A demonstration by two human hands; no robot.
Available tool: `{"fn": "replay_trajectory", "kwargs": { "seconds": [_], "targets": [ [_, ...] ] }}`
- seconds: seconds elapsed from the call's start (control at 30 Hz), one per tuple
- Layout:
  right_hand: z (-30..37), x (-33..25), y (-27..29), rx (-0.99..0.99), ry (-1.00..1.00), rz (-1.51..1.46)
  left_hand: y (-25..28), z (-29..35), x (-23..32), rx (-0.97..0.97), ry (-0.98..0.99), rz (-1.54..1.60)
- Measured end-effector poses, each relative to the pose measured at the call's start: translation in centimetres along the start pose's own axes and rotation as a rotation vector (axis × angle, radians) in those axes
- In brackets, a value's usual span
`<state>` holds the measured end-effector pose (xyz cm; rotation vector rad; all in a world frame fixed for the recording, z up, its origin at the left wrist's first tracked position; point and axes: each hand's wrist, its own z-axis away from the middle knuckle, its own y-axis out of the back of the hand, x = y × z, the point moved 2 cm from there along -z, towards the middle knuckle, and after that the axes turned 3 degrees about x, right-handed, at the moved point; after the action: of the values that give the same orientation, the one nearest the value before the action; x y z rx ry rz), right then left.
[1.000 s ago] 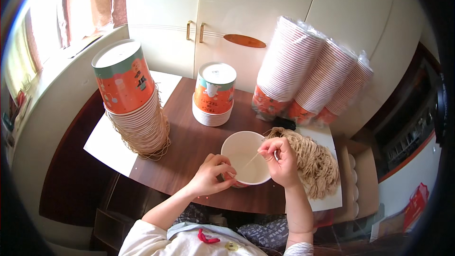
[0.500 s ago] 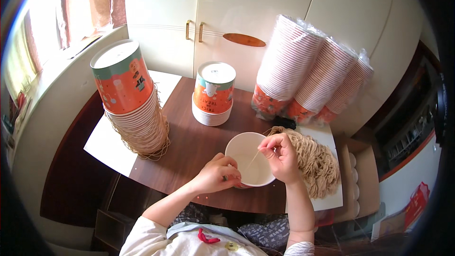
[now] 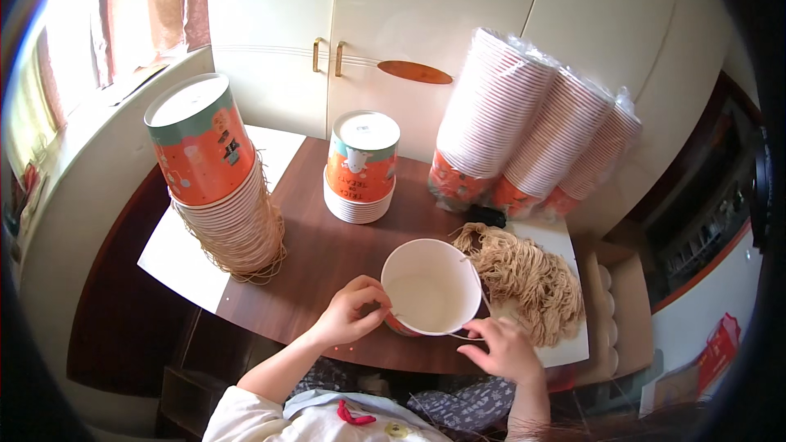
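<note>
Paper bucket (image 3: 431, 286) | left hand (image 3: 348, 319) pinches rim | right hand (image 3: 508, 349) fingers curled at string handle (image 3: 467, 336)

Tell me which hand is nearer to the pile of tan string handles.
Right. The right hand sits at the near edge of the pile of tan string handles, just below it. The left hand is across the white paper bucket, on its far side.

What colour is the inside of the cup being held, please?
White inside the cup, seen in the head view.
</note>
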<state>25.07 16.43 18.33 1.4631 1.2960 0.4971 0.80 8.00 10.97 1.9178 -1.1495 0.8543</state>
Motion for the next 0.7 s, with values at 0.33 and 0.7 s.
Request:
{"fn": "replay_trajectory", "kwargs": {
  "seconds": [0.33, 0.7],
  "targets": [
    [3.8, 0.2, -11.0, 0.060, 0.124, 0.161, -1.9, 0.4, 0.5, 0.125, 0.466, -0.020],
    [3.9, 1.8, -13.5, 0.099, 0.003, 0.092, -2.4, 1.3, -1.1, -0.019, 0.657, 0.530]
  ]
}}
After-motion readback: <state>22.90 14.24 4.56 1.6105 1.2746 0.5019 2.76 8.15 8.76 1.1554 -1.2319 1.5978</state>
